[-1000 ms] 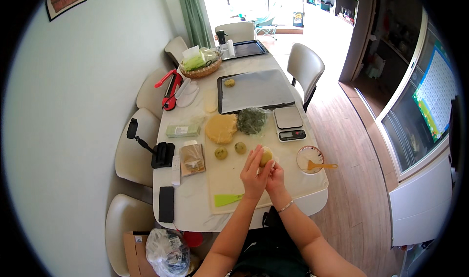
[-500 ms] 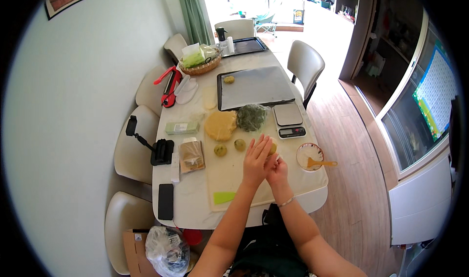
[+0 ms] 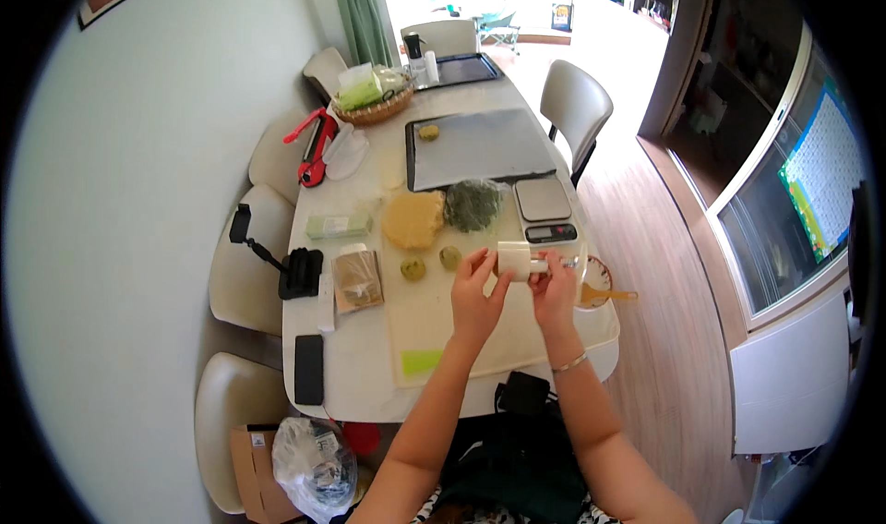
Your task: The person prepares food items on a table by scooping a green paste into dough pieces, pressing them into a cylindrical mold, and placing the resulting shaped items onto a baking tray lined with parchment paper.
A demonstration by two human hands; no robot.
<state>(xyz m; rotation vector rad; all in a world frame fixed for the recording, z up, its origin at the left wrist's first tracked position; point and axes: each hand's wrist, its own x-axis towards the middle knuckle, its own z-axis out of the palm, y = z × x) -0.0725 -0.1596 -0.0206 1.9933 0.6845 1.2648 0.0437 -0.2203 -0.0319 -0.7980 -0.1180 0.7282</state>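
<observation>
While a green scraper [image 3: 421, 362] lies nearest on the desk [image 3: 355, 390], at seven o'clock from the hands, a black phone [image 3: 309, 370] rests at eight. The right hand [image 3: 554, 295] has its grip pinching the handle of a white press [image 3: 513, 260], which is held sideways above the desk. The left hand [image 3: 477, 298] curls at the press's nine o'clock end; whether its grip pinches the press or something beside it, I cannot tell. At three o'clock sits a bowl [image 3: 604, 270] with an orange brush [image 3: 620, 295]; at nine, two dough balls [image 3: 413, 268]. Farther off come yellow dough [image 3: 413, 221] at ten, a wrapped green lump [image 3: 473, 205] at eleven and a scale [image 3: 543, 201] at one. Beyond, near twelve, a lined tray [image 3: 489, 155] bears one small piece [image 3: 428, 132].
</observation>
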